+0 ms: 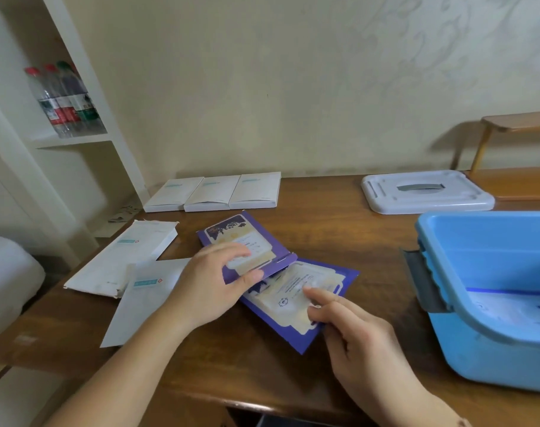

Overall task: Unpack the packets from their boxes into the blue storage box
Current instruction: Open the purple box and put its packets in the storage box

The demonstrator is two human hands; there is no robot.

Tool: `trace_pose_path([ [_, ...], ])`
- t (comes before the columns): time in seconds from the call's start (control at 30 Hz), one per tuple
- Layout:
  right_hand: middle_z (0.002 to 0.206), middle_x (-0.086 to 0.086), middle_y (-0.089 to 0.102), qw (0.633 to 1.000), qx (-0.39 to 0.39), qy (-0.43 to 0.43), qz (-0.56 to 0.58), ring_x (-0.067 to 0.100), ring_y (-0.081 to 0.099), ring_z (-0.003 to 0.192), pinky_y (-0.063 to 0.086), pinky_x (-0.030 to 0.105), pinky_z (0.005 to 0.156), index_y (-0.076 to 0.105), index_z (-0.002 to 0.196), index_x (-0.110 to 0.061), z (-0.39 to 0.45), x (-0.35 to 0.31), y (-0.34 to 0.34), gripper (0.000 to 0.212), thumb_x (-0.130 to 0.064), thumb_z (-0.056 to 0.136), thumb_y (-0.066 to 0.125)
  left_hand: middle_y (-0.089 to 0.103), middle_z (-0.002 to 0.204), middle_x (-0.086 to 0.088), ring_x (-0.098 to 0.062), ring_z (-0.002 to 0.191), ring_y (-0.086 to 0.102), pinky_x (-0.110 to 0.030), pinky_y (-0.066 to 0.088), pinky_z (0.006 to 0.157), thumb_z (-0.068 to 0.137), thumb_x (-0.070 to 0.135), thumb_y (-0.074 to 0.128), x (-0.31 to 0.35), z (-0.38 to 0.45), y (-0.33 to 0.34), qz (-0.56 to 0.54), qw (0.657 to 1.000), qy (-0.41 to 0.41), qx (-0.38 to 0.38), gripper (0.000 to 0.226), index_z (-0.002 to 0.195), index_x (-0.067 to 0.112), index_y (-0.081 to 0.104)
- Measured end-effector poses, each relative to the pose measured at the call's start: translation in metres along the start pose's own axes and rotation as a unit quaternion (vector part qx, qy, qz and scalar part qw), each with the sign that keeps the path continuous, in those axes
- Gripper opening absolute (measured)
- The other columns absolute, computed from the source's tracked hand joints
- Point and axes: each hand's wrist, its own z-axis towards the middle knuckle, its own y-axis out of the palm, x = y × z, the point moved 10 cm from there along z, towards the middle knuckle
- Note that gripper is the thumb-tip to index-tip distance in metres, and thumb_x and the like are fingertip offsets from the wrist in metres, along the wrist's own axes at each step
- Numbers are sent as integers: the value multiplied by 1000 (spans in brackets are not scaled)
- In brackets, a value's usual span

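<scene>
A purple box (pixel 231 232) lies on the wooden table, its near end open. My left hand (pixel 213 285) grips that open end, thumb under the flap and fingers on top. A stack of purple-and-cream packets (pixel 290 297) sticks out of it toward me. My right hand (pixel 351 331) pinches the near edge of the packets. The blue storage box (pixel 490 272) stands open at the right with packets lying on its floor. Three shut white boxes (pixel 214 192) lie in a row at the back.
An opened white box (pixel 120 260) and a white packet (pixel 142 300) lie left of my hands. The storage box's white lid (pixel 425 192) rests at the back right. A white shelf with water bottles (pixel 63 100) stands at the left. A wooden rack (pixel 515 124) is at far right.
</scene>
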Motion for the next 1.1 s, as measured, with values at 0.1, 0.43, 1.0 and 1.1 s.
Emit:
trace_pose_path([
  [0.1,125,-11,65,1000,-5,0,20,8,63,115,53,21,90,65,94,-26,2,2,-3,40,10,76,73,42,137,35,18,129,29,-15,30,103,93,58,49,57,18,8,-63,984,125,-107,42,133,48,49],
  [0.43,136,-13,57,999,23,-26,-20,9,61,119,55,24,88,67,101,-23,-7,-6,-28,42,8,73,76,64,107,24,5,104,58,-22,45,89,94,22,64,116,54,74,-65,882,187,-428,22,111,36,65],
  [1.0,87,-4,75,887,166,251,349,13,72,70,55,22,60,62,115,-38,-10,9,-32,62,-31,60,91,75,98,-13,-27,88,73,-32,59,64,78,19,70,82,15,-19,-645,761,-72,16,17,94,18,76],
  [1.1,69,3,73,911,131,223,321,9,62,49,47,16,49,73,91,-36,-4,-13,-46,26,-31,67,80,74,100,-10,-26,90,73,-34,59,65,78,25,69,95,9,-26,-662,746,-70,5,17,94,21,76],
])
